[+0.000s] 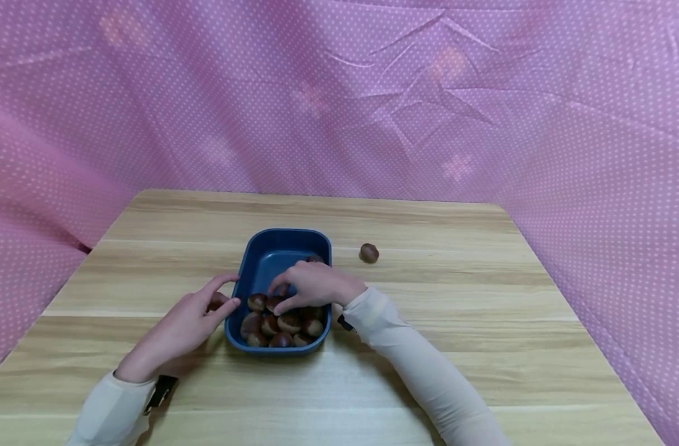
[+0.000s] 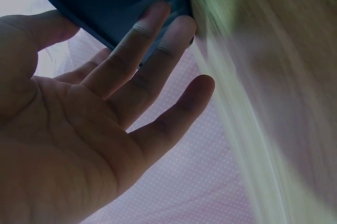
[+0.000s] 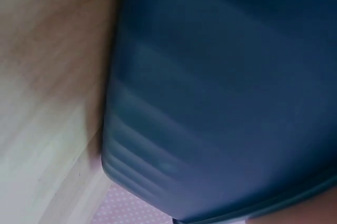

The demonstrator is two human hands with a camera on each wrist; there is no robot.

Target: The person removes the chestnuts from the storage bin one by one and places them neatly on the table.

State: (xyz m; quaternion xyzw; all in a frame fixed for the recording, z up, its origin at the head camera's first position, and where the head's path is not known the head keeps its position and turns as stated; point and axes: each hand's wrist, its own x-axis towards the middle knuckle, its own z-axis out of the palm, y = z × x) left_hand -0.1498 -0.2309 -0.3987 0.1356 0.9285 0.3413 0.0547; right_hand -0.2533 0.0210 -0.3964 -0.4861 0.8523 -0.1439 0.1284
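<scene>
Pink polka-dot fabric hangs all around a light wooden counter (image 1: 429, 347). Sitting near its middle is a dark blue tray (image 1: 267, 257) with a pile of chestnuts (image 1: 280, 325) bunched at the near end. Right hand (image 1: 314, 286) is reaching into the tray over the nuts, fingers curled down onto them — can't tell if its grip has actually closed on one. Left hand (image 1: 186, 322) rests against the tray's left wall, fingers spread apart and relaxed. One stray chestnut (image 1: 369, 253) lies on the counter just right of the tray.
</scene>
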